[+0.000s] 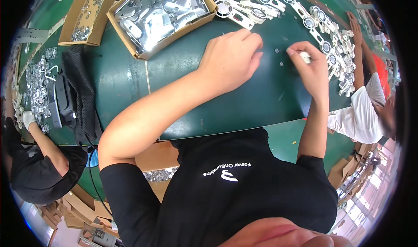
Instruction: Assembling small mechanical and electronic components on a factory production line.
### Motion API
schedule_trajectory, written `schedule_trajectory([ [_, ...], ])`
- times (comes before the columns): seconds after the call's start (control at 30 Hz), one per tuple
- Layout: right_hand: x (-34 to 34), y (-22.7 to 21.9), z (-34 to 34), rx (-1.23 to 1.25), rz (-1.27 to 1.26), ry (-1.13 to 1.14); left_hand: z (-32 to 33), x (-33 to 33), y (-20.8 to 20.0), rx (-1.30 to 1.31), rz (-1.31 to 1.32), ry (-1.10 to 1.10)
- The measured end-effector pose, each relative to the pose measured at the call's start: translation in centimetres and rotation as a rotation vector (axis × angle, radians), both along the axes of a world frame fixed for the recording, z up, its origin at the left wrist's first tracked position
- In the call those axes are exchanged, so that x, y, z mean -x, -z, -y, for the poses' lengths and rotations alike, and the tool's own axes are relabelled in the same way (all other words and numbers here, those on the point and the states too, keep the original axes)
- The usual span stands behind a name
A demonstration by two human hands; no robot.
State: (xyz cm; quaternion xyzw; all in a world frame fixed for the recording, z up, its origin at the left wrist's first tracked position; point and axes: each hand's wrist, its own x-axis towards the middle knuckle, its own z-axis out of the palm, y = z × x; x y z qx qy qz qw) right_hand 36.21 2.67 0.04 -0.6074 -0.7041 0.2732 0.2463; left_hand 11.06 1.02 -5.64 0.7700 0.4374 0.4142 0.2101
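Note:
Over the green table (196, 110), my left hand (233, 57) is curled with its fingertips pressed together; anything inside the fingers is hidden. My right hand (310, 68) is closed as well, thumb against forefinger. A small white piece (305, 57) shows at its curled fingers; whether it is worn or held I cannot make out. Between the hands lie a couple of tiny clear bits (277, 50). White fan-like parts with round grilles (224, 8) lie just beyond my left hand, and a heap of similar parts (342, 51) stretches past my right hand.
A cardboard box of shiny silver shells (159, 18) stands far left of centre, beside a shallower carton (89, 14) with small metal bits. Black mesh fabric (80, 90) and clear round parts (39, 86) lie at left. Co-workers sit at left (41, 173) and right (359, 112).

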Motion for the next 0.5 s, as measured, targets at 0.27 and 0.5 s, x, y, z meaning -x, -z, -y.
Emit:
schedule_trajectory([
  [0.27, 2.0, 0.7, -0.2, -0.072, 0.123, -0.094, 0.2, -0.1, -0.3, 0.059, -0.019, 0.004],
  [0.5, 2.0, 1.0, -0.1, 0.000, 0.107, -0.064, -1.1, 4.7, -7.6, 0.270, 0.014, 0.194],
])
